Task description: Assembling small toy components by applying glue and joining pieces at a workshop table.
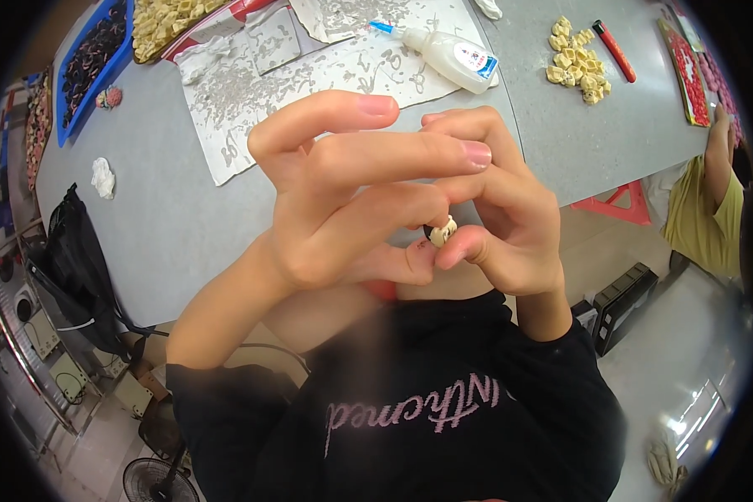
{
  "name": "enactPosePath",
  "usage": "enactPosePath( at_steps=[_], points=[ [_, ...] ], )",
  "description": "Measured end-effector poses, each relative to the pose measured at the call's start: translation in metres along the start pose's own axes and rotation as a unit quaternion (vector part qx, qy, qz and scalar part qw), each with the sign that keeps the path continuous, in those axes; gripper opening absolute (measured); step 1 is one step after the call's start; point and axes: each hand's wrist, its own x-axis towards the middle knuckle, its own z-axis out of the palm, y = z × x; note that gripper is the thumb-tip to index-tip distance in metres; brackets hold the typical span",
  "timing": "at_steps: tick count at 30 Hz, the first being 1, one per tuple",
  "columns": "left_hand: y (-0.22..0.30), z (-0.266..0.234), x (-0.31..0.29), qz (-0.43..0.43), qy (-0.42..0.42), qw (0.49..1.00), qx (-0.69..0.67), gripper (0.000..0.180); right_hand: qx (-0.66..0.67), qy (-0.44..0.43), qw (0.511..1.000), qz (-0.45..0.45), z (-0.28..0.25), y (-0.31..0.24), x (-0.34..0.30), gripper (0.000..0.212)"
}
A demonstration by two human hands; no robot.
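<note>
A small cream-coloured figure piece [446,229] with dark marks and a black part at its left side is pinched between my fingertips, above my lap near the table's front edge. My left hand [326,188] grips its black side with thumb and index finger, while the other fingers stretch out above. On the other side, the thumb and bent fingers of my right hand [514,209] close around the piece. My fingers cover much of it, so its full shape is hidden. Several similar cream pieces [573,63] lie heaped on the table at the right.
A glue-smeared white board [226,159] bears a clear bottle [456,58] with a blue tip. A red marker-like stick [616,52] lies beside the heap. At the left are a blue tray [63,92] of dark pieces and crumpled tissue [103,178]. Another person's arm [715,159] reaches in at right.
</note>
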Motion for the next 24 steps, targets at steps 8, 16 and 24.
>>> enactPosePath(
  at_steps=[8, 16, 24],
  points=[
    [-0.004, 0.0, -0.001, 0.034, 0.013, 0.999, 0.0, 0.041, 0.001, 0.003, 1.0, 0.009, 0.001, -0.001, -0.001, 0.05],
    [-0.006, -0.001, 0.001, -0.292, -0.08, 0.841, -0.448, 0.028, -0.257, 0.063, 0.958, -0.111, -0.02, -0.008, 0.005, 0.054],
    [-0.006, -0.004, 0.001, -0.347, -0.127, 0.702, -0.609, 0.025, -0.329, 0.046, 0.927, -0.172, -0.013, -0.015, 0.017, 0.028]
  ],
)
